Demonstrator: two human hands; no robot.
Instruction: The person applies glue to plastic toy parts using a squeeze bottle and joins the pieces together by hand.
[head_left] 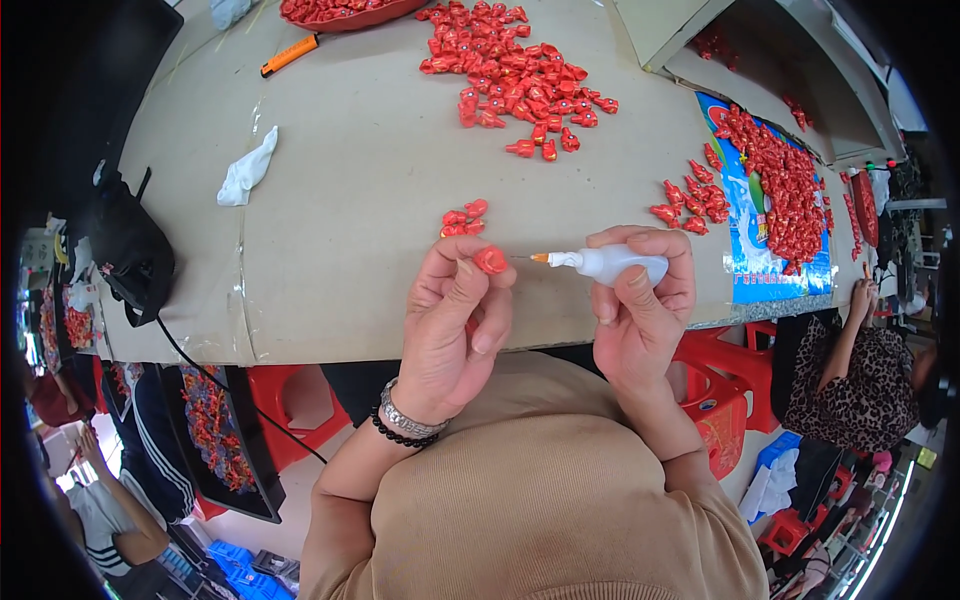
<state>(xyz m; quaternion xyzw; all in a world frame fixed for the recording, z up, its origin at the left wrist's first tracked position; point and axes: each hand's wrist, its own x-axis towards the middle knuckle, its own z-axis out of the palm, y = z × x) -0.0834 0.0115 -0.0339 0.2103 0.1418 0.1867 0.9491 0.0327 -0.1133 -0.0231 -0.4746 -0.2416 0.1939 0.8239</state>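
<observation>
Between the thumb and fingers of my left hand [450,320] is a small red plastic piece [490,260]; a bit more red shows lower, among the curled fingers. My right hand [645,310] is closed round a white needle-tip squeeze bottle [612,264], lying sideways. Its orange needle base and thin needle point left at the red piece, and the tip is close to it; whether they touch I cannot tell. White wrapping covers the bottle's neck. Just beyond my left hand lies a small group of red pieces [462,218] on the table.
A large heap of red pieces [510,75] covers the far middle of the table [340,200]. More red pieces [780,190] lie on a blue printed sheet [745,275] at right. A crumpled white tissue [248,170], an orange-handled cutter [290,54] and a red bowl [350,14] are at left.
</observation>
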